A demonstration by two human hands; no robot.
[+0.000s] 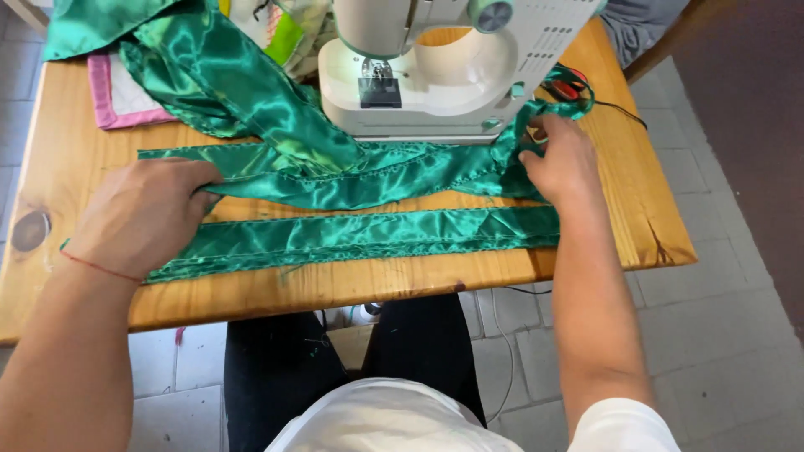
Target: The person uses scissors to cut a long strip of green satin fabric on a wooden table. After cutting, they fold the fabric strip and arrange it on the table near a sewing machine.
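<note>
Two bare hands work a long strip of shiny green satin fabric [352, 180] on a wooden table [67, 159]. The left hand [138, 218] lies flat near the table's left edge, fingers spread, pressing the strip's end down. The right hand [557, 155] is near the right edge, beside the base of a white sewing machine [444, 67]; its fingers pinch a bunched fold of the satin at the strip's other end. A second, flatter green satin band [360, 238] lies parallel to the first, closer to the near edge, and neither hand touches it.

Judging by the stitched, puckered line along the upper strip, some sewing looks done already, and the lower band seems hemmed as well. The rest of the satin heaps up at the far left corner and trails toward the machine's needle, so a good part probably remains to be handled.

The tabletop is pale varnished pine with a dark knot near the left edge. A pink-bordered quilted pad [117, 96] sits at the far left under the heap. A black cord [620, 109] runs off the far right corner. Below, grey floor tiles [712, 335] show, and the person's dark trousers and white top.
</note>
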